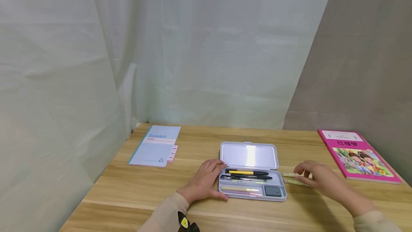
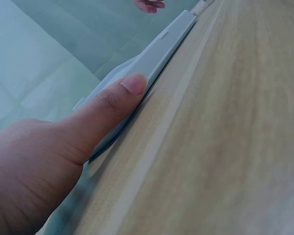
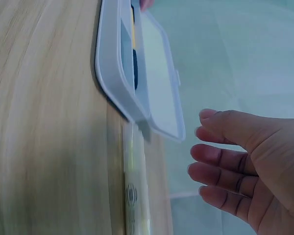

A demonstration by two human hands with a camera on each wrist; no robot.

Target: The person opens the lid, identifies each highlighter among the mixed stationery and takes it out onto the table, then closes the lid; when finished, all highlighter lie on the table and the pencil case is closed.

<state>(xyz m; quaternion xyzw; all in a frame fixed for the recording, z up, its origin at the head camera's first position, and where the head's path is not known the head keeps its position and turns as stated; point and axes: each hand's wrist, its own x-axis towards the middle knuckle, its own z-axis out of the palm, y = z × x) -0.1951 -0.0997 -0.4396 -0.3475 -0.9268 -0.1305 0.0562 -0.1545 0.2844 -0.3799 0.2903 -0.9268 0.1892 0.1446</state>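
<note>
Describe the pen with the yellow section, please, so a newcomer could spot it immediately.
On the wooden table, find the open pale pencil case touched by the left hand. In its rear compartment, the pen lies nearest the hinged lid. Its bright yellow section sets it apart from the mostly black pen beside it.

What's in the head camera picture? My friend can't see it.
A left hand touches an open case holding pens; the right hand hovers over two slim pale items. A notebook lies left, a pink book right.

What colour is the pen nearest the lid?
The pen is black and yellow, clearest in head view.
</note>
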